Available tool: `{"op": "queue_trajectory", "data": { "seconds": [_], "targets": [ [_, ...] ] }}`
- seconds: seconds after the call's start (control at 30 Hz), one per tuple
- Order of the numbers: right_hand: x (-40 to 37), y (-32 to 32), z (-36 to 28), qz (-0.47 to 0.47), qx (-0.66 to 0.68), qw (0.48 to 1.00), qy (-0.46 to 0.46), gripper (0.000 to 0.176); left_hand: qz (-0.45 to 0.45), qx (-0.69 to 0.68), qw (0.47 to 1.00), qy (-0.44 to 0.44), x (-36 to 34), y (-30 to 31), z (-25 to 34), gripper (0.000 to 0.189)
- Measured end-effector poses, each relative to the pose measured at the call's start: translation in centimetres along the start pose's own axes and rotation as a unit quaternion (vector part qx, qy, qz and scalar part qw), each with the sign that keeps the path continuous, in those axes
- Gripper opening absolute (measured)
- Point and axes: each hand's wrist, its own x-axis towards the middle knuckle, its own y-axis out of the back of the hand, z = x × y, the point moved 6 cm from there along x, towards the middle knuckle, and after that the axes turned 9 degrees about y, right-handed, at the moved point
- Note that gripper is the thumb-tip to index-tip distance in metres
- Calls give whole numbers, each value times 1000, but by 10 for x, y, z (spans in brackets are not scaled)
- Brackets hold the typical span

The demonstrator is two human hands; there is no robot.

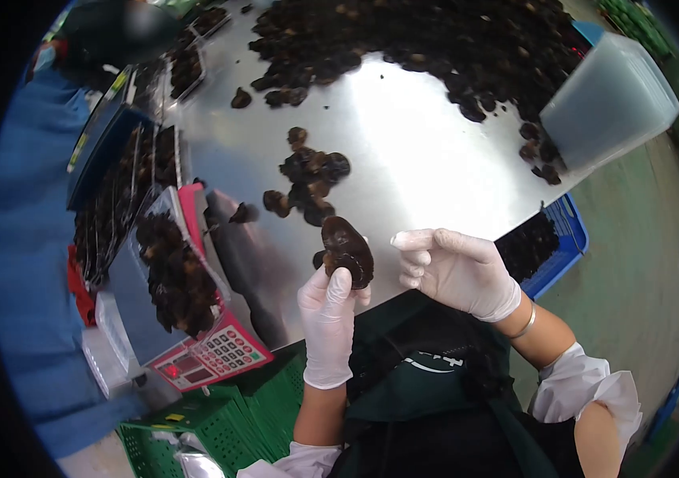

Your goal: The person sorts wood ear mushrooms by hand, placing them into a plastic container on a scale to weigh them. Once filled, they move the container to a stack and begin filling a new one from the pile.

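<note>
many dark, crinkled pieces [100, 231] lie packed together at the far left, just beyond the scale [228, 350]. below the scale sits a green crate [148, 454], and on top of the scale rests a dark heap [174, 275]; what lies under that heap is hard to make out. right of the scale, on a shiny metal table [427, 159], a loose cluster [312, 179] of similar pieces lies near the hands, and farther off from the scale spreads a much larger mound [403, 36].

nearer the scale of the two hands is the left hand [330, 315], in a white glove. its thumb and fingers pinch closed on the lower edge of one ear-shaped piece [347, 248], held up by the table's near edge, right of the scale. a small dark lobe [319, 260] shows behind it; whether it belongs to the same piece, i cannot tell. the piece looks light, thin and rubbery, likely to bend rather than snap, and its glossy face suggests a slick surface. the lower edge seems a safe hold; a hard tug on the thin rim might tear it.

farther right of the scale, the right hand [455, 271] hangs half open, fingers loosely curled, nothing visible in it. farthest from the scale are a blue basket [581, 235] and a stack of clear containers [610, 99].
</note>
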Motion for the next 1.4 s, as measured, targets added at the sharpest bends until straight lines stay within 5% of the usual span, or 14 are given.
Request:
{"op": "queue_trajectory", "data": {
  "seconds": [0.2, 0.23, 0.27, 0.33, 0.47, 0.53, 0.6, 0.73, 0.93, 1.0, 1.07, 1.17, 1.23, 1.4],
  "targets": [
    [-23, 20, -34, 81, -81, 989, 93, 23, -45, 6, 998, 35, 5, -21, -13, 36],
    [-29, 30, -50, 140, -182, 961, 153, 13, -60, 15, 997, 37, 5, -25, -14, 37],
    [-39, 34, -73, 194, -502, 818, 204, 10, -59, 16, 997, 37, 6, -27, -15, 37],
    [-42, 39, -96, 226, -517, 749, 347, 10, -61, 33, 997, 46, 6, -31, -18, 36],
    [-46, 32, -82, 146, -476, 850, 171, 31, -97, 95, 989, 61, 10, -46, -28, 43],
    [-42, 19, -71, 104, -501, 840, 178, 34, -64, 117, 988, 77, 9, -53, -29, 46],
    [-39, 21, -67, 134, -534, 817, 171, 31, 17, 509, 821, -259, -1, -71, 8, 45],
    [-33, 37, -61, 178, -550, 796, 181, 26, 62, 587, 758, -278, -19, -41, 37, 41],
    [-26, 52, -58, 167, -524, 822, 148, 26, 435, 636, 572, -282, -72, 81, 197, 47],
    [-21, 54, -58, 172, -522, 822, 148, 25, 378, 706, 552, -230, -61, 104, 202, 47],
    [-17, 52, -56, 174, -524, 821, 146, 24, 283, 744, 594, -113, -52, 121, 192, 54],
    [-11, 38, -48, 146, -570, 796, 143, 24, 257, 741, 613, -102, -50, 127, 192, 50],
    [-8, 36, -45, 133, -574, 795, 141, 23, 258, 637, 708, -163, -58, 133, 207, 46],
    [5, 44, -44, 103, -561, 809, 143, 15, 419, 471, 758, -167, -109, 188, 237, 41]
  ]
}}
